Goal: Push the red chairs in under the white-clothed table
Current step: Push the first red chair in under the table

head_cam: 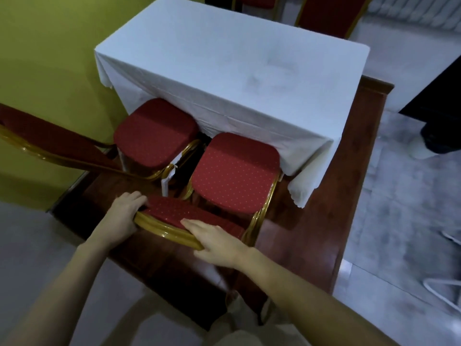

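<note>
Two hands (172,226) gripping red chair (234,176), gold-framed

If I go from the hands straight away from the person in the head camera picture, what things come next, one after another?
Right hand and left hand → chair backrest → red seat → white-clothed table → another red chair beyond the table.

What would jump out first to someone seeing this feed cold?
Two red chairs sit side by side at the near edge of the white-clothed table: the left chair has its seat partly under the cloth, the right chair sits further out. In the foreground the left hand and right hand grip the gold-framed top of the right chair's backrest.
</note>
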